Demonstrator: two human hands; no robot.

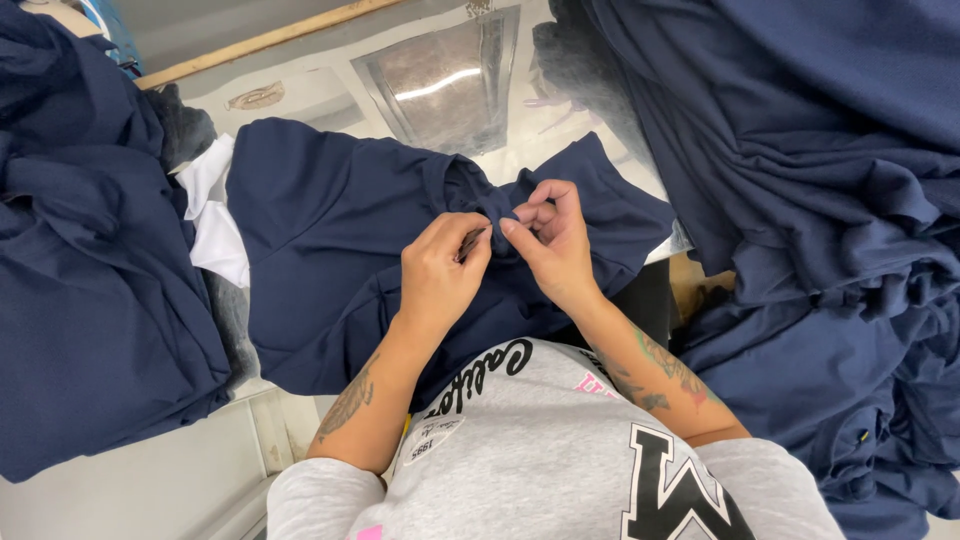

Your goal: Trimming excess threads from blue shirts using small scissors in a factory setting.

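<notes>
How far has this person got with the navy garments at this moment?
Done: cannot tell; a navy pile lies left, unclear whether finished. In hand: the left hand holds a small dark tool against a bunched fold of the navy garment, which the right hand pinches. Left, probably: the large heap on the right.

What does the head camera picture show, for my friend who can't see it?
Two hands, left hand and right hand, pinch a bunched-up spot of a dark blue garment on a table. The left fingers also hold a small dark tool. More blue cloth piles lie at both sides.

Navy garment [330, 230] spread on white worktable [130, 490]
</notes>
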